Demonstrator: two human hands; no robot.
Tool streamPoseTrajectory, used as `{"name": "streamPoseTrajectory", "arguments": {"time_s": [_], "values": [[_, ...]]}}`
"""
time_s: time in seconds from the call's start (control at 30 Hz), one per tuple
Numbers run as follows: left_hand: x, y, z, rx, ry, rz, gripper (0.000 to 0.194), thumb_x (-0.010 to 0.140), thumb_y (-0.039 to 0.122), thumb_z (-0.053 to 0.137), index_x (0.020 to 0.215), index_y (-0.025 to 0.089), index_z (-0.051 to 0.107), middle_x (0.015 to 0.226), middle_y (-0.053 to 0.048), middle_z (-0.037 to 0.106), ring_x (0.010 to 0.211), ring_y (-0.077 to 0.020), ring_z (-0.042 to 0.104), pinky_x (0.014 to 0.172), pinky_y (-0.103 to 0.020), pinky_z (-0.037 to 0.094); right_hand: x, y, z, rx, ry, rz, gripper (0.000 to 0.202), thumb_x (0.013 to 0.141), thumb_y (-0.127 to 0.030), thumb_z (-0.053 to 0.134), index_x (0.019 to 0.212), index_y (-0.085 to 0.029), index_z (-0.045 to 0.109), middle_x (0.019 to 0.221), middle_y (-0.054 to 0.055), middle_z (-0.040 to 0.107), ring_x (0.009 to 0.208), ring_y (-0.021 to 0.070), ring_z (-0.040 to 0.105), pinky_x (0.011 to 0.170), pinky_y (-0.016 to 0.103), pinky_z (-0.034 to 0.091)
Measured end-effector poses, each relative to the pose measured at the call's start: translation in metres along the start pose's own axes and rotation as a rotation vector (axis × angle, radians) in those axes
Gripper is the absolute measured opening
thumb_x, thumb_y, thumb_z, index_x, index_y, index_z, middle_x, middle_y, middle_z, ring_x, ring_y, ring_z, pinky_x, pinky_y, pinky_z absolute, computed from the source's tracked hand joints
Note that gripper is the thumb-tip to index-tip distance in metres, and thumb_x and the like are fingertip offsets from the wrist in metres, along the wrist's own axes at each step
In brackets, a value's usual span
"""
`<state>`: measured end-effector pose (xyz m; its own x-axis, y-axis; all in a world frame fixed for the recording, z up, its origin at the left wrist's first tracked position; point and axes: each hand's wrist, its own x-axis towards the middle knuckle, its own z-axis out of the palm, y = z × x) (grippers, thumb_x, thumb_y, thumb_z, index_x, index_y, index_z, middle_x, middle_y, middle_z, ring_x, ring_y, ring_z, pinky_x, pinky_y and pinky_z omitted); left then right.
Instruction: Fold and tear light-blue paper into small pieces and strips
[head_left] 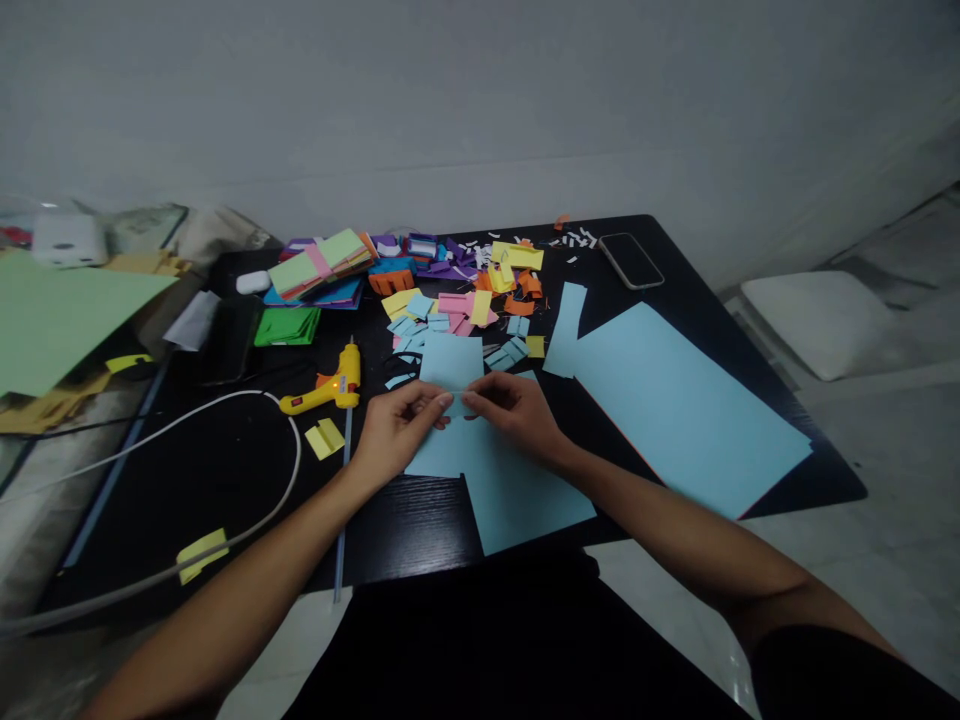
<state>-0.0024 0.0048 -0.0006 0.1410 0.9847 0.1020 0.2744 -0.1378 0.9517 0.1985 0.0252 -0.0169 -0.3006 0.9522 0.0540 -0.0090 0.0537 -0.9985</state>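
Observation:
A small light-blue paper piece (459, 404) is pinched at its two ends between my left hand (401, 425) and my right hand (521, 415). Both hands are closed, thumbs against curled fingers, above the middle of the desk. Underneath them lie a light-blue paper strip (451, 358) and a larger blue sheet (525, 505), partly covered by my hands. Scissors, mostly hidden, seem to lie by the strip's top. Just beyond are folded blue paper pieces (508, 354) among pink and yellow ones.
A yellow glue gun (330, 385) lies left of my hands, its white cable (296, 450) looping across the desk. Blue sheets (682, 400) are stacked at right, below a phone (631, 260). Bundled coloured paper (322, 265) and scraps line the back; a white stool (817, 315) stands beyond.

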Motion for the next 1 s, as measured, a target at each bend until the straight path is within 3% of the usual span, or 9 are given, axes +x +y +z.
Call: {"name": "streamPoseTrajectory", "arguments": {"time_s": [0.4, 0.67, 0.8, 1.0], "values": [[0.0014, 0.0001, 0.0003, -0.008, -0.017, 0.035, 0.018, 0.094, 0.034, 0.068, 0.086, 0.018, 0.072, 0.068, -0.001, 0.074, 0.062, -0.0133, 0.07, 0.063, -0.023, 0.054, 0.0015, -0.0011, 0.0018, 0.071, -0.007, 0.042, 0.038, 0.081, -0.055, 0.082, 0.087, -0.018, 0.073, 0.079, 0.003, 0.073, 0.072, 0.0171, 0.072, 0.071, 0.031, 0.058], [0.003, -0.0069, -0.0028, 0.086, -0.059, 0.047, 0.02, 0.093, 0.038, 0.069, 0.089, 0.019, 0.072, 0.068, 0.0, 0.073, 0.062, -0.014, 0.069, 0.062, -0.024, 0.051, -0.0004, 0.0005, -0.0015, -0.056, -0.095, 0.044, 0.025, 0.084, -0.039, 0.079, 0.095, -0.018, 0.072, 0.082, 0.002, 0.072, 0.069, 0.0126, 0.063, 0.066, 0.027, 0.051], [0.003, -0.0091, -0.002, 0.064, -0.033, 0.018, 0.022, 0.093, 0.04, 0.069, 0.088, 0.019, 0.071, 0.066, 0.0, 0.071, 0.062, -0.0146, 0.069, 0.062, -0.025, 0.051, -0.0001, 0.0022, -0.0014, -0.058, -0.112, 0.041, 0.023, 0.083, -0.039, 0.078, 0.091, -0.019, 0.071, 0.082, 0.002, 0.072, 0.072, 0.0135, 0.064, 0.068, 0.027, 0.051], [0.0031, -0.0061, -0.0062, 0.168, -0.119, 0.054, 0.026, 0.095, 0.043, 0.067, 0.088, 0.019, 0.073, 0.066, 0.0, 0.07, 0.062, -0.0146, 0.066, 0.059, -0.024, 0.046, -0.0018, -0.0002, 0.0, -0.109, -0.121, 0.019, 0.026, 0.083, -0.042, 0.08, 0.089, -0.019, 0.07, 0.079, 0.001, 0.071, 0.072, 0.014, 0.064, 0.069, 0.028, 0.051]]}}
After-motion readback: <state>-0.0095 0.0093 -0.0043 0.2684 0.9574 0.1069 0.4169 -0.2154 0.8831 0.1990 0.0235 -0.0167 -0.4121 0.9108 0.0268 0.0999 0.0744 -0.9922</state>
